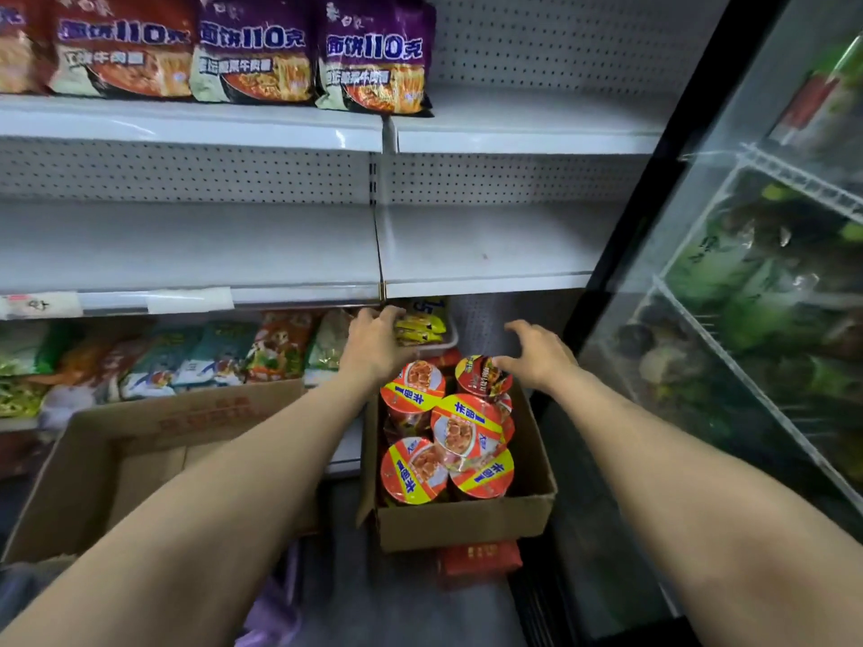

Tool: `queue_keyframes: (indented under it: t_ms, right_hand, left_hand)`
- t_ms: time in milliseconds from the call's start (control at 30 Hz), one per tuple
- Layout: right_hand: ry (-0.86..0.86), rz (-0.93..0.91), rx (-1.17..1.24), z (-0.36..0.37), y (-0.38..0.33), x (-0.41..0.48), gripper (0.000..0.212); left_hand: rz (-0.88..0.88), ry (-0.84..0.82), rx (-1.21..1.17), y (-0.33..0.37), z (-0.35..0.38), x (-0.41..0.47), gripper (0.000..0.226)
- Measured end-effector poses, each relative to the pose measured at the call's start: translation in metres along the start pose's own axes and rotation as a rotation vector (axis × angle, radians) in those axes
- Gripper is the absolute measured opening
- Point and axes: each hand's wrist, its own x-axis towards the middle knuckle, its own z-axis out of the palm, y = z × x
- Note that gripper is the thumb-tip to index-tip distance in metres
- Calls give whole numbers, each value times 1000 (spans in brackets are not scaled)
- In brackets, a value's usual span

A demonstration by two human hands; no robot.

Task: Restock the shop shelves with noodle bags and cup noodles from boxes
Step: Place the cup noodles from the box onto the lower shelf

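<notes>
Cup noodles in the box are judged light, thin-walled and film-slick, best taken around the rim. Right hand is spread above them, empty; left hand grip cannot be told.

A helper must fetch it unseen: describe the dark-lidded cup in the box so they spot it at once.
Find the glass-door fridge on the right; beside its base sits an open cardboard box of cup noodles. The cup sits in the box's far right corner, by the right hand. Its lid is dark, while the neighbours' are orange with a yellow band.
</notes>
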Motion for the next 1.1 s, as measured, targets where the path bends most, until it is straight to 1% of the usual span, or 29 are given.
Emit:
queue_keyframes:
  t_ms: [133,267,400,500,667,800,933,1100]
  right_hand:
    - [-100,42,14,30,35,14,72]
    - [-223,68,17,69,70,27,67]
    - [-338,78,35,123,105,40,73]
    - [-390,78,39,164,129,45,82]
    - [-411,77,67,206,151,49,108]
    - [-395,76,151,228,163,52,117]
    - [-400,92,220,244,167,57,113]
    - [-386,123,311,258,166,66,107]
  left_hand:
    - [-62,-96,15,-9,46,2,71]
    - [-140,-185,-23,-26,96,1,70]
    - [-213,-243,-28,-47,143,2,67]
    - [-216,-285,-41,-65,178,2,65]
    - [-218,-341,-36,-70,218,4,66]
    - [-231,-368,1,-75,241,11,64]
    - [-263,-338,3,-73,251,19,66]
    - [-286,-358,-19,-68,257,28,69]
